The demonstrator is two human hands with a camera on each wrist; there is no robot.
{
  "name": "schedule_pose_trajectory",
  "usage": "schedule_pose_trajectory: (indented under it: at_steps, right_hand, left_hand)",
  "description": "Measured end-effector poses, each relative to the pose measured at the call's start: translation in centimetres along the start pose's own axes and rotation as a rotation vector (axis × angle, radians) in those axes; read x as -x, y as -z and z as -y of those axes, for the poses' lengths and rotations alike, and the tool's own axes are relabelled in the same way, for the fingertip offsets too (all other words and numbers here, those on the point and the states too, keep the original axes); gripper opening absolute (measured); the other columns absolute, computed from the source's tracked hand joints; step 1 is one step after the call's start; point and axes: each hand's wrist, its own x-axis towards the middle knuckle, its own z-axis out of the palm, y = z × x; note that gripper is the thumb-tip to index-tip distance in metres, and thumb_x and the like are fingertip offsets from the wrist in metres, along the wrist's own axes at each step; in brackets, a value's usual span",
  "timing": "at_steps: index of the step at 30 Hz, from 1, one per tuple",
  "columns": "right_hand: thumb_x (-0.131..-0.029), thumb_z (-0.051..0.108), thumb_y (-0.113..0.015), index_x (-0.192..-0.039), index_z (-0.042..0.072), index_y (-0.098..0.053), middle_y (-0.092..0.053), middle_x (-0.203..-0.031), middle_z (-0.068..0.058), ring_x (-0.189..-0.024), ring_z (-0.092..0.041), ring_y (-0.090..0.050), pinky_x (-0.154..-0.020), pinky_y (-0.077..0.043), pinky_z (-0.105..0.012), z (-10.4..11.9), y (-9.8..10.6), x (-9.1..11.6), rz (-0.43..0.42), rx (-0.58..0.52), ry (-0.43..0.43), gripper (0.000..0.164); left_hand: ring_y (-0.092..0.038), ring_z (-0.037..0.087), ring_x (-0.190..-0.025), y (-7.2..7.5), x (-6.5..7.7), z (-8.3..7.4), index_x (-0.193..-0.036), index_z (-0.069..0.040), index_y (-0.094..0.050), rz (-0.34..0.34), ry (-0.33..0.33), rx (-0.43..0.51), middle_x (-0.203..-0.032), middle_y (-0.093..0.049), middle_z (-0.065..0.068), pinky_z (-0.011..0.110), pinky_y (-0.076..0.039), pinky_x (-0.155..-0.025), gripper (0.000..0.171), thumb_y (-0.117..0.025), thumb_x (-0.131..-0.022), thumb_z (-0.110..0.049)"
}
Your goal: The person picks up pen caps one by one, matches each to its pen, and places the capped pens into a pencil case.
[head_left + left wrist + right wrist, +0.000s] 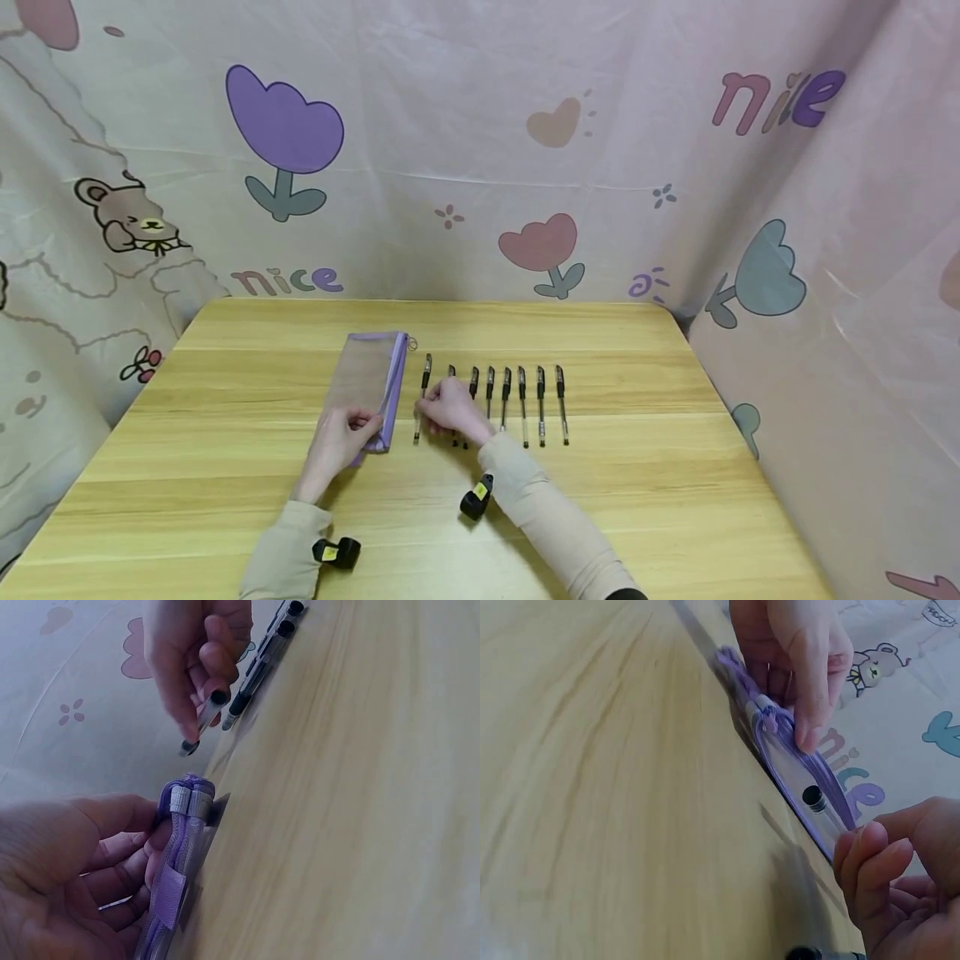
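A mesh zip pouch (358, 375) with purple trim lies flat on the table. My left hand (339, 440) pinches its zippered edge near the front corner, thumb against the trim in the left wrist view. Seen from the right wrist, the purple zipper edges (826, 776) stand parted. A clear gel pen (426, 375) with a black cap is pinched between the thumb and fingers of my right hand (453, 408). It is just right of the pouch, and its black end (813, 796) appears in front of the parted edges; whether it is inside cannot be told.
Several similar pens (522, 404) lie in a row to the right, caps pointing away; my right hand partly covers the nearest ones. The wooden table (637, 500) meets a printed curtain (420, 125) at the back and sides. Black wrist cameras (476, 498) sit at both sleeves.
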Motion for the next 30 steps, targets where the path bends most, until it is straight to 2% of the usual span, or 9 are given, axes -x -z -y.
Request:
schedule_pose_trajectory:
  at_steps: [4, 8, 14, 20, 25, 30]
  right_hand:
    - [-0.097, 0.017, -0.065, -0.072, 0.005, -0.069, -0.060, -0.052, 0.001, -0.039, -0.008, -0.048, -0.036, -0.040, -0.017, 0.5, -0.9, -0.5, 0.001, -0.078, -0.020, 0.028]
    - [-0.096, 0.015, -0.066, -0.078, 0.000, -0.071, -0.060, -0.052, 0.001, -0.038, -0.007, -0.047, -0.036, -0.039, -0.017, 1.0, -1.8, -1.0, -0.007, -0.130, -0.035, 0.024]
    - [-0.097, 0.013, -0.065, -0.078, -0.002, -0.071, -0.058, -0.051, 0.000, -0.038, -0.008, -0.045, -0.036, -0.038, -0.017, 1.5, -2.9, -1.7, -0.006, -0.186, -0.045, 0.024]
    - [-0.096, 0.015, -0.066, -0.074, 0.003, -0.068, -0.058, -0.051, 0.001, -0.037, -0.007, -0.046, -0.035, -0.039, -0.017, 1.8, -3.9, -2.5, -0.027, -0.176, -0.055, 0.025]
    - [-0.096, 0.012, -0.066, -0.072, 0.002, -0.068, -0.057, -0.049, 0.001, -0.036, -0.007, -0.046, -0.035, -0.038, -0.017, 2.0, -4.6, -3.0, -0.024, -0.187, -0.044, 0.026]
    - [-0.096, 0.011, -0.066, -0.071, -0.003, -0.068, -0.056, -0.048, 0.001, -0.035, -0.007, -0.045, -0.034, -0.037, -0.017, 1.9, -4.9, -3.1, -0.011, -0.184, -0.035, 0.029]
  left_hand:
    - [-0.064, 0.009, -0.070, 0.0, 0.1, -0.1, -0.092, 0.005, -0.075, -0.012, 0.018, 0.005, -0.084, -0.076, 0.016, 0.017, -0.050, -0.065, 0.016, -0.071, -0.091, -0.011]
    - [-0.063, 0.010, -0.070, 0.0, 0.3, -0.2, -0.094, 0.003, -0.075, -0.020, 0.049, 0.021, -0.086, -0.076, 0.015, 0.017, -0.050, -0.064, 0.016, -0.071, -0.092, -0.012]
    - [-0.060, 0.004, -0.066, -0.2, 0.4, -0.2, -0.093, 0.002, -0.075, -0.057, 0.078, 0.055, -0.085, -0.076, 0.014, 0.016, -0.049, -0.062, 0.017, -0.071, -0.093, -0.014]
    - [-0.058, 0.001, -0.059, -0.1, 0.4, 0.0, -0.096, 0.003, -0.075, -0.072, 0.107, 0.111, -0.085, -0.076, 0.014, 0.017, -0.049, -0.057, 0.020, -0.071, -0.093, -0.016]
    - [-0.059, -0.002, -0.064, 0.0, 0.4, 0.1, -0.096, 0.002, -0.076, -0.090, 0.094, 0.118, -0.087, -0.077, 0.015, 0.015, -0.048, -0.061, 0.019, -0.070, -0.094, -0.016]
    - [-0.061, -0.003, -0.065, 0.1, 0.5, 0.2, -0.098, 0.003, -0.075, -0.076, 0.100, 0.151, -0.090, -0.077, 0.017, 0.015, -0.050, -0.063, 0.021, -0.070, -0.094, -0.016]
